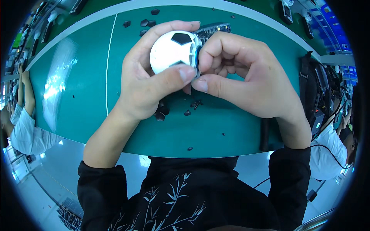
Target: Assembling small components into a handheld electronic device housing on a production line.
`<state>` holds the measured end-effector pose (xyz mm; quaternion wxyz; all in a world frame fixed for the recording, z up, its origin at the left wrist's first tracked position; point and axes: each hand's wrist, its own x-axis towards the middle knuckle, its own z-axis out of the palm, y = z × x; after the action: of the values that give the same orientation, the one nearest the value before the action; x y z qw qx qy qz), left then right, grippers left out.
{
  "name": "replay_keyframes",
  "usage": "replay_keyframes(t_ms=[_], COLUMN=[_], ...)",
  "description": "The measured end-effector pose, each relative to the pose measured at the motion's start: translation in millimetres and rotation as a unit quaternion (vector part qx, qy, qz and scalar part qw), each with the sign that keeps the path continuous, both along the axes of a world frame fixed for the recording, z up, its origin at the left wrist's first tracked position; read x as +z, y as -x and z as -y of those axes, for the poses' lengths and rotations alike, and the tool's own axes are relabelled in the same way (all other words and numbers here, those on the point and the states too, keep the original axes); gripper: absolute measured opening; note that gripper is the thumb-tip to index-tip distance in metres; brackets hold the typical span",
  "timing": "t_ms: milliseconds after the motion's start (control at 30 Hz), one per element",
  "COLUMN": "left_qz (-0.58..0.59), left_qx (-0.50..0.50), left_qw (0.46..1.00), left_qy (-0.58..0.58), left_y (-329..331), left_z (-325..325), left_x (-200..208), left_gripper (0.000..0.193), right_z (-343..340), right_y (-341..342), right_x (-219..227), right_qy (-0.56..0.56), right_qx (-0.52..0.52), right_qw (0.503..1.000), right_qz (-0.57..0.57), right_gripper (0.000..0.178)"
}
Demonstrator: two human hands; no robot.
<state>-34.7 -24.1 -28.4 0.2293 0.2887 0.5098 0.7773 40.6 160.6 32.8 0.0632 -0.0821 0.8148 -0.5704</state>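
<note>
A white ball (167, 54) with black pentagon patches, like a small football, is held above the green table. My left hand (140, 84) wraps round it from the left, its thumb pressed on the lower right side. On the ball's right side a ribbed white edge and a dark ring with a blue rim show. My right hand (254, 73) is closed against this side, fingers curled and thumb near the index finger; what lies between the fingertips is hidden. Behind the hands, a dark strip with small bright yellow spots (223, 27) sticks out, partly covered.
Black pentagon pieces (145, 23) lie at the far side. Nearer are dark pieces (162, 111), a cross-shaped piece (196, 104) and small bits (190, 149). A black bag (314, 84) with cables sits at the right edge, near a black bar (264, 134). People are seated left and right.
</note>
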Motion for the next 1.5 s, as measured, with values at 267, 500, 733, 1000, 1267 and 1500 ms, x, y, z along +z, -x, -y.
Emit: replay_keyframes(t_ms=[267,500,733,1000,1267,1500], left_qz=[0.024,0.166,0.057,-0.071,-0.075,-0.03], left_qx=[0.056,-0.044,-0.013,0.104,0.257,0.179], left_qw=[0.997,0.985,0.998,0.991,0.958,0.978], left_qy=[0.05,-0.022,0.003,0.05,-0.103,-0.099], left_y=[4.7,10.3,3.7,-1.2,14.6,1.4], left_z=[-1.9,2.1,-4.4,0.6,14.0,37.3], left_x=[4.7,13.9,4.7,9.8,-4.0,-8.4], left_gripper=[0.072,0.074,0.082,0.08,0.086,0.089], right_z=[12.4,48.0,66.5,61.6,46.6,42.6], right_y=[-6.1,-25.6,-31.6,-32.2,-28.3,-42.9], right_x=[-1.2,-45.7,-61.9,-58.8,-40.6,-29.8], right_qy=[-0.129,-0.261,-0.359,-0.353,-0.319,-0.282], right_qx=[0.068,0.111,0.111,0.124,0.218,0.271], right_qw=[0.989,0.954,0.911,0.917,0.916,0.912], right_qz=[-0.038,-0.094,-0.17,-0.139,-0.104,-0.122], right_gripper=[0.014,0.022,0.025,0.017,0.01,0.008])
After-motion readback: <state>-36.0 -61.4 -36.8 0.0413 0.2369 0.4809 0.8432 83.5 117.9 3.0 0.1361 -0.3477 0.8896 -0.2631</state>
